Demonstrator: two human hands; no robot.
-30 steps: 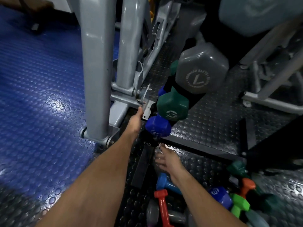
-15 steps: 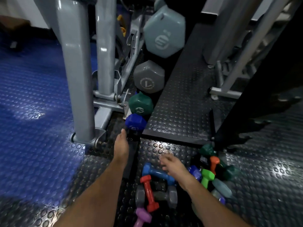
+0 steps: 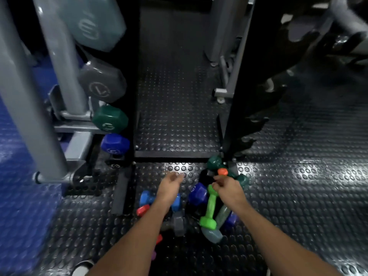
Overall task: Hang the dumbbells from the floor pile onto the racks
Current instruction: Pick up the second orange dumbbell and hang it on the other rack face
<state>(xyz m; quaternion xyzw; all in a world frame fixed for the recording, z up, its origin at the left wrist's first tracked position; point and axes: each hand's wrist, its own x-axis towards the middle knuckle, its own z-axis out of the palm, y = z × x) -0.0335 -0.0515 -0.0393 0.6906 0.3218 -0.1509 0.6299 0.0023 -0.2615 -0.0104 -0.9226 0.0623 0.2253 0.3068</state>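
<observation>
The floor pile holds a lime green dumbbell (image 3: 210, 208), a dark blue one (image 3: 197, 193), a light blue one (image 3: 146, 198), a red one (image 3: 142, 210), a grey one (image 3: 178, 224) and an orange one (image 3: 222, 171). My right hand (image 3: 227, 186) is curled round the orange dumbbell's handle, with the orange head showing above my fingers. My left hand (image 3: 169, 185) hovers over the pile's left side with fingers loosely extended and holds nothing. The left rack (image 3: 131, 96) carries grey (image 3: 102, 80), green (image 3: 110, 121) and blue (image 3: 115, 144) dumbbells. The right rack (image 3: 249, 120) shows bare black hooks.
A grey machine frame (image 3: 25, 100) stands at the left on blue studded flooring (image 3: 18, 206). A black raised mat (image 3: 175, 108) lies between the two racks. Dark green dumbbells (image 3: 214, 162) lie at the right rack's foot. More grey machine legs (image 3: 229, 90) stand behind.
My left hand has come off the left rack's foot and moved over the pile. My right hand has shifted right and curled on the orange dumbbell. The view has swung right.
</observation>
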